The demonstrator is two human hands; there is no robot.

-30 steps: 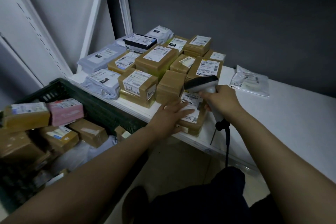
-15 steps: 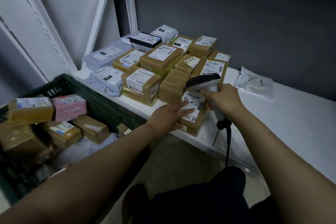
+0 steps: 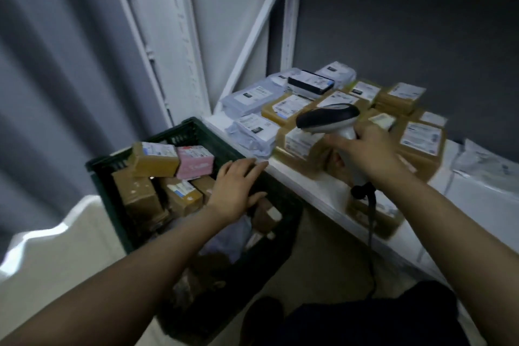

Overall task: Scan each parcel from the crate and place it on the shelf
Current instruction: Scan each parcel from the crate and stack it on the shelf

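- Forearms reach forward from the bottom edge, one towards each side of a dark green crate (image 3: 168,136).
- Left hand (image 3: 236,189) lies flat over the crate's right rim, fingers straight and slightly spread, holding nothing. Motion blur hides whether it touches the rim.
- Inside the crate, brown cardboard parcels (image 3: 140,196) are piled loosely. A pink parcel (image 3: 195,163) and a brown labelled parcel (image 3: 156,159) sit on top towards its far side.
- Right of the crate, a black cable (image 3: 371,233) hangs down from the scanner's handle.
- Right hand (image 3: 370,156), right of the crate and higher, has its fingers curled around the handle of a grey and black scanner (image 3: 327,118). The scanner's head points left, back towards the crate.
- A white shelf (image 3: 303,181) runs along just beside the crate's right rim.
- On the shelf, beyond and right of the crate, many labelled parcels are packed close: brown boxes (image 3: 421,143), grey mailer bags (image 3: 247,98) and one black-sided box (image 3: 310,84).
- Farthest right of the crate, a clear plastic bag (image 3: 483,163) lies flat on the shelf.
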